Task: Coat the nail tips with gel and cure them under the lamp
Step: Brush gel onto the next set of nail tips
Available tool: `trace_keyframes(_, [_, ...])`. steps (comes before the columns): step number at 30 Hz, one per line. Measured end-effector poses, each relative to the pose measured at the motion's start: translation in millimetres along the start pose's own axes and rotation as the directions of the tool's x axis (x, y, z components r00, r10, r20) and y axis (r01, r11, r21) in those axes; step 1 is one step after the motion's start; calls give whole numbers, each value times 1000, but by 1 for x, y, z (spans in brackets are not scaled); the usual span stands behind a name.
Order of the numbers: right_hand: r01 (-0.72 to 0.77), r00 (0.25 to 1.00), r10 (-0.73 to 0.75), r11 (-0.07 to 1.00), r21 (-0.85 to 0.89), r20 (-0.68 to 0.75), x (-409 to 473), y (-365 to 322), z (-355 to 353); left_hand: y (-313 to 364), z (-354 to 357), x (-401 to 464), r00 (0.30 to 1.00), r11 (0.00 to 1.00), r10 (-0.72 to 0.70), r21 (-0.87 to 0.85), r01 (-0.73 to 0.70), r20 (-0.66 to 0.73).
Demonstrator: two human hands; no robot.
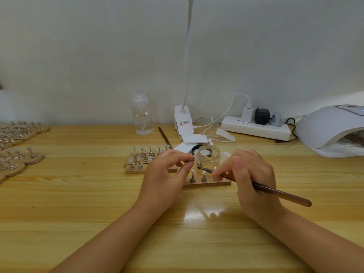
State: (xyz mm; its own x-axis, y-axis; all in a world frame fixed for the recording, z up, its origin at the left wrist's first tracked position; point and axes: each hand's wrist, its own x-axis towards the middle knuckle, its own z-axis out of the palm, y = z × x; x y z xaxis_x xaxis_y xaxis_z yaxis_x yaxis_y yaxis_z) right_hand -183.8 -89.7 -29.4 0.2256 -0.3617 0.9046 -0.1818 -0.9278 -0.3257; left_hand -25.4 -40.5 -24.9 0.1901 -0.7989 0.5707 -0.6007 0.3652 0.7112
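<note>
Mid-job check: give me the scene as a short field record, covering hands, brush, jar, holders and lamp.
left hand: pinches one nail tip on its stand
right hand: holds brush, bristles near that tip
gel jar: open, behind the hands
near wooden holder: tips standing on it
rear holders: more tips, left of jar
curing lamp: far right, something inside, unclear what

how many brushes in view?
2. One brush is gripped in the right hand, bristles pointing at the nail tip pinched by the left hand. A second brush lies on the table beside the clear bottle.
</note>
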Motion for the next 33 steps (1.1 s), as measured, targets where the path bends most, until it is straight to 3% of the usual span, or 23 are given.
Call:
trace_keyframes(6, [-16, 999, 17, 998, -60, 31, 1, 0, 3, -1, 0, 0, 1000, 1000, 5, 11, -5, -2])
trace_keyframes(13, [-25, 999, 26, 999, 43, -23, 1, -3, 1, -1, 0, 1, 1000, 1000, 2, 14, -2, 1])
trace_keyframes(19, [-45, 999, 46, 999, -21, 18, 1, 0, 3, -2, 0, 1, 1000, 1000, 3, 9, -3, 2])
trace_keyframes(25, [-51, 998, 52, 997, 66, -17, 1, -3, 0, -2, 0, 1, 1000, 1000, -7, 10, 7, 2])
trace_keyframes(33, [-62, 998, 62, 998, 1, 28, 1, -1, 3, -1, 0, 1, 1000, 1000, -6, 10, 6, 3])
